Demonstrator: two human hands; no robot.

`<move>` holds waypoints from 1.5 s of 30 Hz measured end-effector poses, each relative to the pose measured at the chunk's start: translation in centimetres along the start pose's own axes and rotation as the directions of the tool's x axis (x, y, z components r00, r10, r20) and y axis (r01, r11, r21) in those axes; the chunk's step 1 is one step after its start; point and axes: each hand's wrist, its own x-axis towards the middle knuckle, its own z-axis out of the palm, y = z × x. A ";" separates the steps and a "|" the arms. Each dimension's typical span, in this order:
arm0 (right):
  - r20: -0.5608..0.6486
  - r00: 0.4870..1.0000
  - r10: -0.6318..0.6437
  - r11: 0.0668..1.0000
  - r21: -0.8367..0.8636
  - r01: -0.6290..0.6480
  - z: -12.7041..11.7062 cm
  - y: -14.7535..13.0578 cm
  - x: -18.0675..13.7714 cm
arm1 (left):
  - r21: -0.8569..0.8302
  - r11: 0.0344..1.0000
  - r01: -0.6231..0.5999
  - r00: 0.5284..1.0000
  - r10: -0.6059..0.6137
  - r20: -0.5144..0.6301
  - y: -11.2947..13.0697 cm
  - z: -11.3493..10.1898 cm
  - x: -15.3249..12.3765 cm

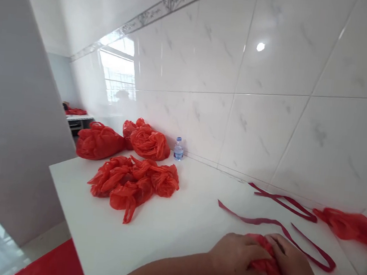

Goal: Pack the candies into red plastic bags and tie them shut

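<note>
Low at the front of the white table, my left hand [239, 259] is closed around a bunched red plastic bag [263, 270]. My right hand [294, 265] presses on the same bag from the other side, its fingers bent over the top. The bag's lower part runs out of the frame. Just beyond my hands lies a dark red ribbon [259, 221], curving round toward the right. A second dark red ribbon [289, 202] lies folded back on itself nearer the wall.
Several knotted red bags [140, 179] lie on the white table [197, 199] at left. Fuller red bags [100, 142] stand behind them, near a small water bottle [178, 149]. Another red bag [350, 225] lies at right against the tiled wall [262, 132]. A red surface [56, 263] is below the left edge.
</note>
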 end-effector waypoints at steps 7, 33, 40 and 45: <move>0.048 0.992 0.117 0.992 0.037 -0.119 -0.2 1.3 1.0 | -0.224 0.940 0.256 0.886 -0.321 -0.334 -0.9 -3.5 -1.8; 0.077 0.991 0.110 0.994 -0.038 -0.107 -0.2 -1.4 -0.9 | 0.510 0.149 0.847 0.513 -0.484 -0.709 -14.8 -19.7 -16.3; -0.043 0.997 0.063 0.988 -0.137 -0.069 1.1 -2.0 -1.4 | 0.273 0.262 0.926 0.348 -0.307 -0.886 -13.0 -23.5 -14.4; -0.128 0.918 -0.376 0.884 -0.345 0.314 6.9 -6.0 -2.8 | 0.351 0.353 0.867 0.427 -0.165 -0.889 -14.9 -28.2 -11.8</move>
